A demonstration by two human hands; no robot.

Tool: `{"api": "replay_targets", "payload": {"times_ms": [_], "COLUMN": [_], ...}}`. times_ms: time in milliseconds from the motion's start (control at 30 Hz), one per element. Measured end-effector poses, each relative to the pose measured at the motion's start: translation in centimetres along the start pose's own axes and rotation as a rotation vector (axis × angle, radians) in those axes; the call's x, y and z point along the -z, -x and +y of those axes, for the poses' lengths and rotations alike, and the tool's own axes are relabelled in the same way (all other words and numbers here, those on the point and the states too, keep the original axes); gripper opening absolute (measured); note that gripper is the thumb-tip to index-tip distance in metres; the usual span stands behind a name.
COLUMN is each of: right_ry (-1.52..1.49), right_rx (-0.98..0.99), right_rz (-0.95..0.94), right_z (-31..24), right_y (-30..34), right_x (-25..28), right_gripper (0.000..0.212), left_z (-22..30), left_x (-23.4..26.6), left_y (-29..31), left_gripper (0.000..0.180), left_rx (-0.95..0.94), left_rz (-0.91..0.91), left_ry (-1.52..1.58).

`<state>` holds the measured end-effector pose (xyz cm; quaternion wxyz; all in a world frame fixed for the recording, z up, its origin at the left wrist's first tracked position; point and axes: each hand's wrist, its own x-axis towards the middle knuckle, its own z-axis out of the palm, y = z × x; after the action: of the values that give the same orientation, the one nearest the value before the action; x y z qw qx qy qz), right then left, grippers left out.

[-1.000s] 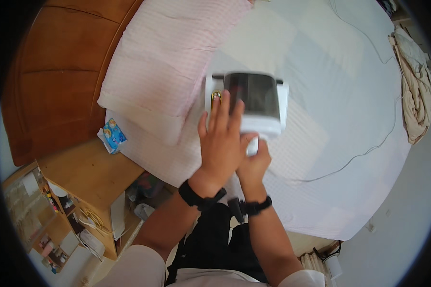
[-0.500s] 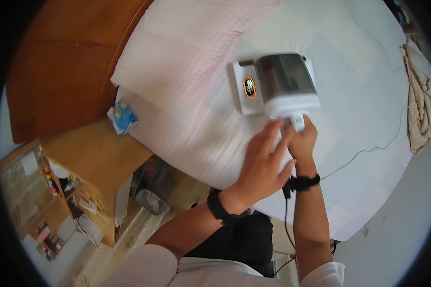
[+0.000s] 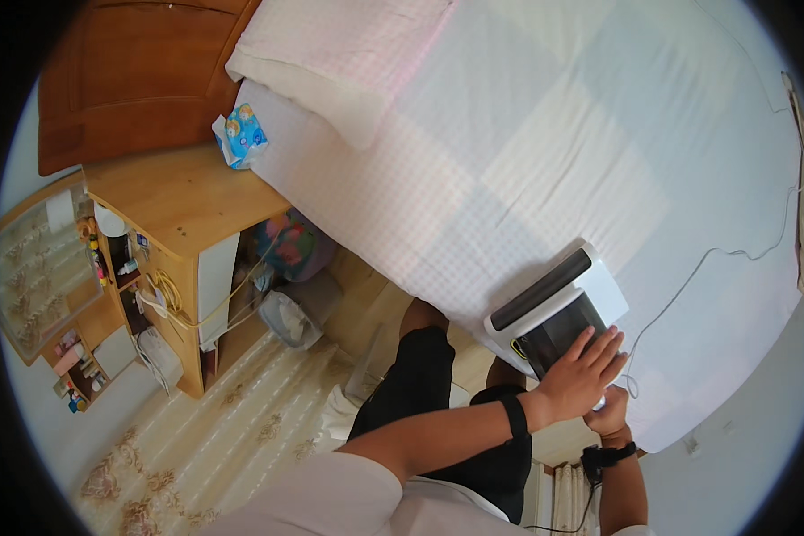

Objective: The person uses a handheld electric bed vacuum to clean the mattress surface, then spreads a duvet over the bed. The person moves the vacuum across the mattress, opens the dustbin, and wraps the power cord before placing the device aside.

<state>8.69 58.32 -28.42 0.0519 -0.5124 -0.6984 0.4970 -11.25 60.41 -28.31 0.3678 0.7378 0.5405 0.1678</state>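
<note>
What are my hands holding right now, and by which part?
The white handheld vacuum with a dark top on the bed: right hand grips its handle end; left hand lies flat on its dark top.

- A bed point(image 3: 545, 152) with a pale checked sheet filled the upper right of the frame, bright in daylight.
- A wooden headboard point(image 3: 134, 80) stood at the upper left.
- A wooden nightstand point(image 3: 174, 201) sat at the left, just beside the bed.
- A light patterned rug point(image 3: 205, 429) covered the floor at the lower left.
- A small bin point(image 3: 290, 317) stood near the nightstand.
</note>
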Motion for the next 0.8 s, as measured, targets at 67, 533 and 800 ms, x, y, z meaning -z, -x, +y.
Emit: {"api": "replay_targets", "payload": {"times_ms": [67, 533, 800], "right_ry": [0.052, 0.101, 0.031], "right_rx": [0.029, 0.383, 0.344], "right_rz": [-0.076, -0.230, -0.080], "right_z": [0.5, -18.0, -29.2], "right_y": [-0.2, -21.7, -27.5], "right_x": [0.8, -10.5, -23.3], "right_gripper": [0.018, 0.017, 0.024], "left_z": [0.5, -14.6, -26.1], "left_x": [-0.5, 19.1, 28.6], "left_y": [0.8, 7.9, 14.6], "left_gripper": [0.066, 0.068, 0.066], "left_rx": [0.048, 0.640, 0.568], "left_rz": [0.067, 0.269, 0.383], "left_ry": [-0.006, 0.009, -0.239]}}
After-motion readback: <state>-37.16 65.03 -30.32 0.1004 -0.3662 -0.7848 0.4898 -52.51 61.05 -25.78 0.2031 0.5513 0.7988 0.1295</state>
